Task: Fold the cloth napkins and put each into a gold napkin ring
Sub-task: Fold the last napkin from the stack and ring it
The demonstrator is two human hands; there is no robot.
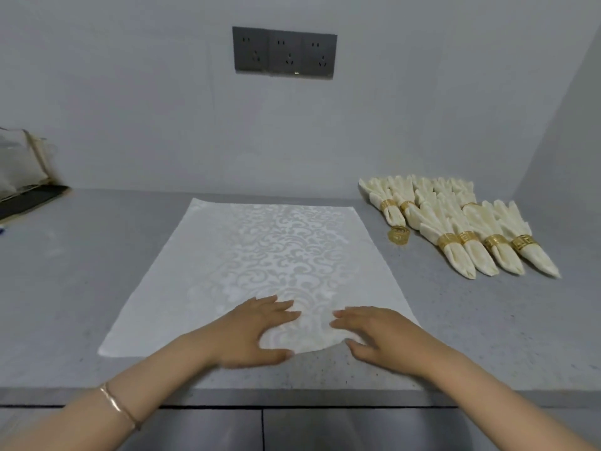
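A white damask cloth napkin [260,255] lies spread flat on the grey counter [81,271], reaching from the wall to near the front edge. My left hand [257,330] and my right hand [377,333] rest side by side with straight fingers on its near edge, thumbs down by the hem. At the right, several folded cream napkins [455,222] lie in rows, each in a gold ring [445,240]. One loose gold napkin ring [398,235] stands on the counter just left of them.
A dark panel of wall sockets [284,53] sits on the wall behind. At the far left stand a black tray [29,200] and a pale bag-like thing [19,161]. The counter's front edge [292,398] runs under my forearms.
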